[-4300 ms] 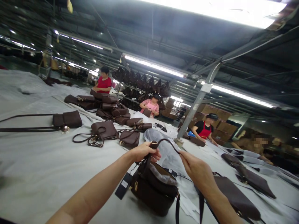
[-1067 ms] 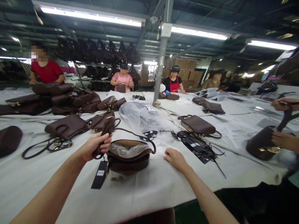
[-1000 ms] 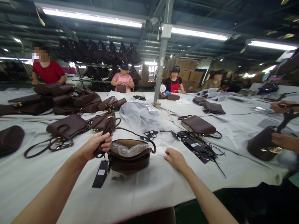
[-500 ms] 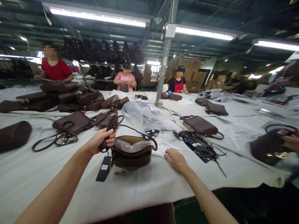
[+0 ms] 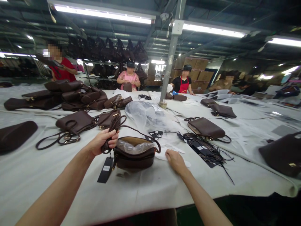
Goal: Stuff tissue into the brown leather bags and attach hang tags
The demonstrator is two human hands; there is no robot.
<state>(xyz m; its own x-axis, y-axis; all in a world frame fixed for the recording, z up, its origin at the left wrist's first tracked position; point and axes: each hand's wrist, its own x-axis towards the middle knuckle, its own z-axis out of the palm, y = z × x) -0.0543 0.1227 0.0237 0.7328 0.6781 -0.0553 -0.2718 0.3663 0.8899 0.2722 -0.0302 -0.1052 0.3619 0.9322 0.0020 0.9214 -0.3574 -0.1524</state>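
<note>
An open brown bag with clear plastic stuffing inside stands on the white-covered table. My left hand is closed round its bundled brown strap, at the bag's left end. A black tag hangs below that hand. To the right of the bag, my right hand rests by thin white paper, its fingers curled over the paper's edge; whether it pinches the paper is hard to see.
Brown bags lie to the left, with a pile behind. Black tags with cords and another bag lie right. A metal post rises beyond crumpled plastic. Several people stand around the table.
The view has shifted slightly, and both hands keep nearly the same places. At the far right, another person's hand has left the view. The person in red at the left has lifted a dark item.
</note>
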